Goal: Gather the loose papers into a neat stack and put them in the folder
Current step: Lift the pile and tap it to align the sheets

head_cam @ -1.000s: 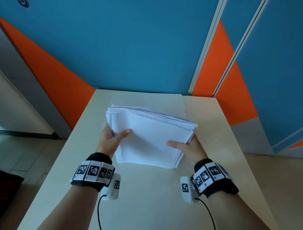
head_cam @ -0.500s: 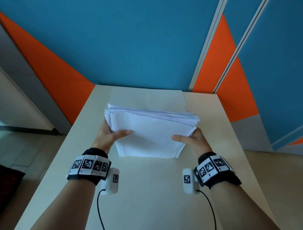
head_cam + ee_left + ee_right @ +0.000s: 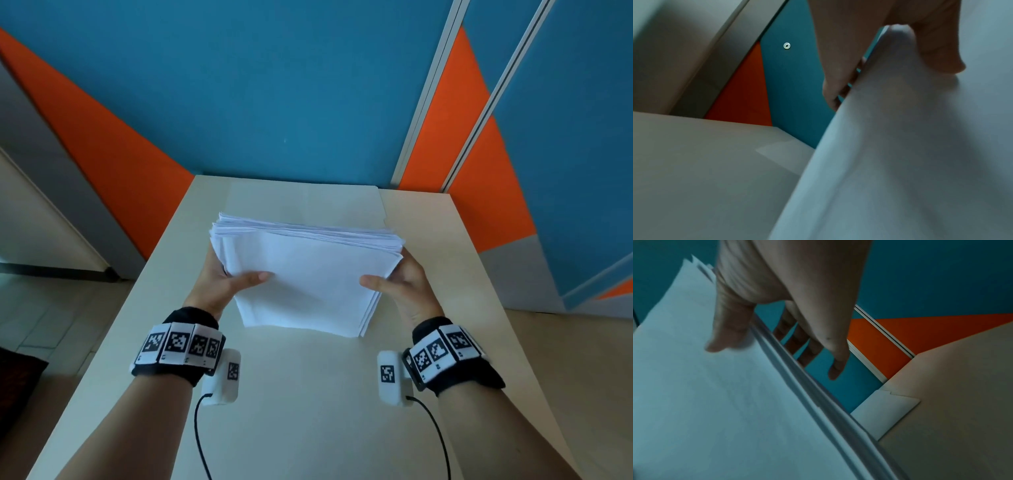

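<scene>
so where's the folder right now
In the head view the folder lies closed and flat at the table's far end by the blue wall, behind the paper stack that both hands hold.

Matt white paper stack – smooth table

A pale cream bench stands with its far end pushed up against a wall of blue panels cut through by slanting orange wedges, and two pale metal strips run up it on the right. Left of the bench, a grey band edges the orange, with light floor tiles beneath. On the right the floor is a plain beige.
</scene>
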A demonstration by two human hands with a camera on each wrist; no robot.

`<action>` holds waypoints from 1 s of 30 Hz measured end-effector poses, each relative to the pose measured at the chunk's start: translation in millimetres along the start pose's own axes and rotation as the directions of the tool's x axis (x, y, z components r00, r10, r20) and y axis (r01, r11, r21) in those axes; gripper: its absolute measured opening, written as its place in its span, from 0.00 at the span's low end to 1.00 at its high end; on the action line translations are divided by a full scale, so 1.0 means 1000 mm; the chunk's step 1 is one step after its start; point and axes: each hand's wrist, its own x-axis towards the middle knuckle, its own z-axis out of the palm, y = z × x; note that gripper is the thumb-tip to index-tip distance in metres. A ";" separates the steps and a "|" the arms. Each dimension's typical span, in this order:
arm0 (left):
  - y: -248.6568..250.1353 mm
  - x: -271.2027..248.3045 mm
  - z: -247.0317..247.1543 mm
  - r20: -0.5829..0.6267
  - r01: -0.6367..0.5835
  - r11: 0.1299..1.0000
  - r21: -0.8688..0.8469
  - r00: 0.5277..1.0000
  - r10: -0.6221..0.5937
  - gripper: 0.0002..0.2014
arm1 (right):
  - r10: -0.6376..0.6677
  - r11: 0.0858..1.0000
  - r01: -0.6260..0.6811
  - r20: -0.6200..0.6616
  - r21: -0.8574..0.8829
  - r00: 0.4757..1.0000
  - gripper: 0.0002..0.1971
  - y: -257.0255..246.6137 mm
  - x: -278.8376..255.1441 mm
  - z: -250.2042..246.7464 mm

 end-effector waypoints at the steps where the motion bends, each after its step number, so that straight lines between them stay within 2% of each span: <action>1: -0.003 0.000 0.002 0.008 0.011 1.000 0.017 1.000 -0.012 0.44 | 0.017 1.000 -0.017 0.001 -0.024 1.000 0.26 0.002 0.000 0.000; 4: -0.006 -0.002 0.017 -0.022 0.024 0.998 0.061 1.000 -0.023 0.28 | 0.112 0.990 -0.119 -0.089 -0.071 0.990 0.17 0.009 0.002 0.012; 7: -0.007 -0.001 0.023 -0.075 0.024 0.998 0.060 0.997 -0.019 0.24 | 0.148 0.988 -0.152 -0.167 -0.013 0.975 0.12 0.012 0.003 0.022; 8: -0.007 0.000 0.021 -0.086 0.023 0.998 0.066 0.996 -0.017 0.19 | 0.146 0.989 -0.150 -0.174 -0.007 0.974 0.12 0.011 0.003 0.021; 10: -0.004 0.000 0.017 -0.093 0.011 0.995 0.102 0.996 -0.001 0.12 | 0.099 0.994 -0.105 -0.160 -0.032 0.982 0.12 0.000 0.002 0.014; 12: 0.006 0.003 0.016 -0.083 -0.035 0.989 0.145 0.995 0.047 0.11 | -0.014 0.996 -0.001 -0.157 -0.091 0.987 0.16 -0.018 0.005 0.006; 14: 0.022 0.004 0.019 -0.036 -0.104 0.978 0.181 0.993 0.112 0.11 | -0.176 0.948 0.116 -0.186 -0.297 0.967 0.21 -0.041 0.012 -0.004; 15: 0.032 0.004 0.022 -0.008 -0.147 0.967 0.207 0.988 0.152 0.11 | -0.273 0.878 0.176 -0.166 -0.445 0.948 0.24 -0.055 0.013 -0.006; 17: 0.050 0.004 0.032 0.071 -0.239 0.924 0.299 0.971 0.228 0.08 | -0.386 0.714 0.292 -0.010 -0.636 0.922 0.29 -0.080 0.012 0.000; 18: 0.057 0.003 0.038 0.128 -0.286 0.887 0.363 0.958 0.256 0.07 | -0.360 0.654 0.317 0.085 -0.687 0.929 0.31 -0.088 0.012 0.006; 20: 0.066 0.001 0.050 0.224 -0.363 0.812 0.457 0.930 0.290 0.05 | -0.185 0.617 0.284 0.216 -0.733 0.959 0.29 -0.093 0.009 0.022; 22: 0.068 -0.002 0.055 0.222 -0.394 0.776 0.493 0.919 0.325 0.10 | -0.066 0.682 0.196 0.208 -0.705 0.976 0.19 -0.088 0.009 0.026; 23: 0.065 -0.003 0.052 0.169 -0.396 0.776 0.490 0.917 0.361 0.14 | -0.061 0.742 0.161 0.174 -0.650 0.983 0.16 -0.085 0.008 0.023; 24: 0.061 -0.005 0.046 0.080 -0.394 0.772 0.499 0.908 0.412 0.17 | -0.062 0.797 0.131 0.135 -0.590 0.989 0.15 -0.082 0.006 0.017; 25: 0.053 -0.006 0.037 -0.040 -0.354 0.773 0.527 0.898 0.438 0.26 | -0.061 0.852 0.102 0.097 -0.513 0.993 0.16 -0.080 0.004 0.009; 26: 0.043 -0.007 0.025 -0.167 -0.276 0.808 0.520 0.895 0.414 0.38 | -0.040 0.897 0.057 0.048 -0.438 0.998 0.16 -0.077 0.001 0.000; 27: 0.033 -0.009 0.015 -0.289 -0.156 0.880 0.449 0.906 0.308 0.49 | -0.010 0.926 0.010 0.001 -0.376 1.000 0.14 -0.075 -0.002 -0.008; 28: 0.024 -0.013 0.007 -0.360 -0.034 0.948 0.317 0.920 0.153 0.56 | 0.021 0.943 -0.032 -0.036 -0.331 0.999 0.13 -0.071 -0.005 -0.016; 29: 0.013 -0.016 0.000 -0.348 0.049 0.986 0.162 0.937 0.011 0.61 | 0.044 0.956 -0.059 -0.060 -0.287 0.997 0.11 -0.067 -0.008 -0.022; 30: 0.004 -0.021 -0.004 -0.258 0.086 0.996 0.006 0.963 -0.081 0.63 | 0.059 0.969 -0.073 -0.067 -0.236 0.996 0.10 -0.062 -0.010 -0.027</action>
